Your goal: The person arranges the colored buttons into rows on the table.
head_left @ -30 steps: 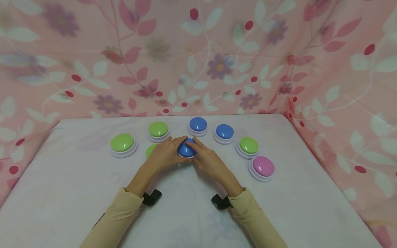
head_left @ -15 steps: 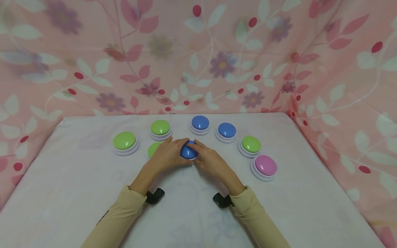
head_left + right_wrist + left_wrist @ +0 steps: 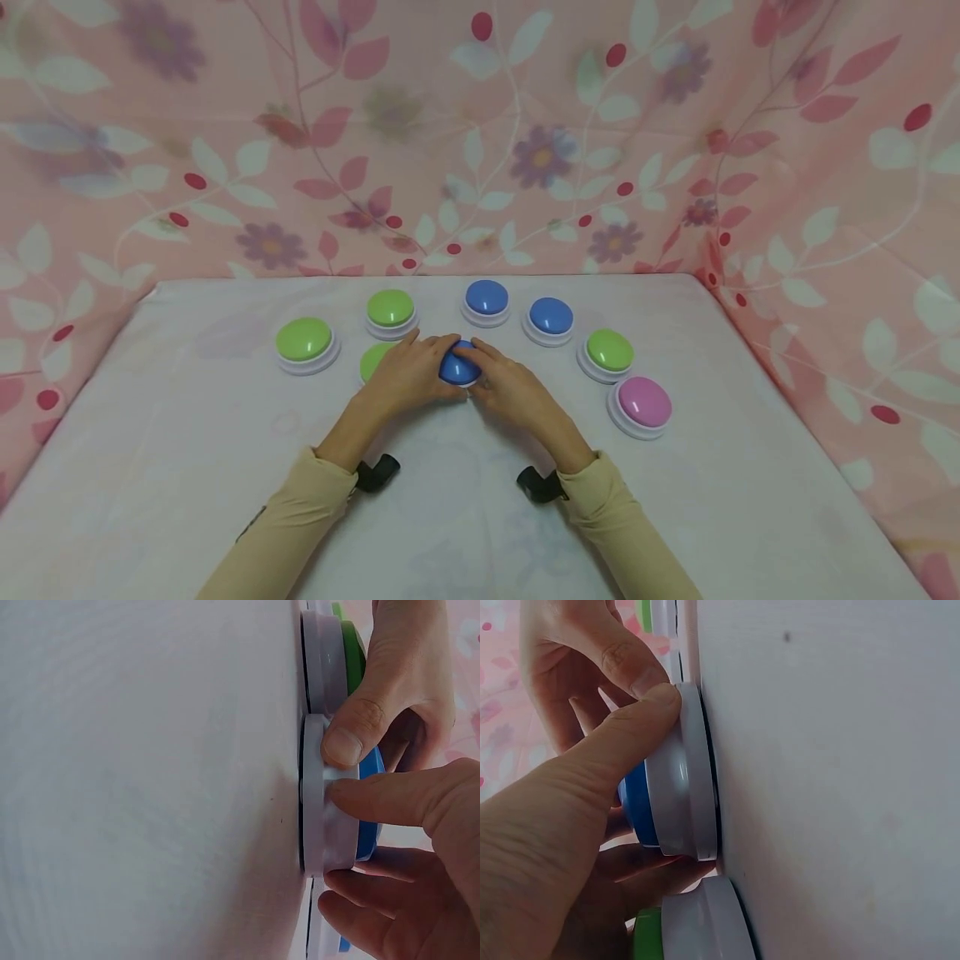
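Note:
A push button with a blue dome (image 3: 459, 365) and round white base (image 3: 676, 791) sits between both hands near the table's middle. My left hand (image 3: 405, 375) grips its left side, thumb on the base in the left wrist view. My right hand (image 3: 516, 392) holds the opposite side, its thumb (image 3: 375, 801) against the base and fingers around the far side. The base lies flat, or nearly flat, on the tabletop. Just left of it, a green button (image 3: 372, 362) is partly hidden behind my left hand; their bases appear close together in the left wrist view.
More green buttons stand at the left (image 3: 303, 340) and back left (image 3: 390, 308). Two blue buttons (image 3: 487, 298) (image 3: 551, 317) are behind, with a green button (image 3: 609, 350) and a pink button (image 3: 645, 402) to the right. Floral cloth (image 3: 420, 125) hangs behind the white table (image 3: 187, 467).
Both hands have brought the blue button slightly toward me relative to the other buttons, then stayed still. The head view has shifted a little. The other buttons keep their places.

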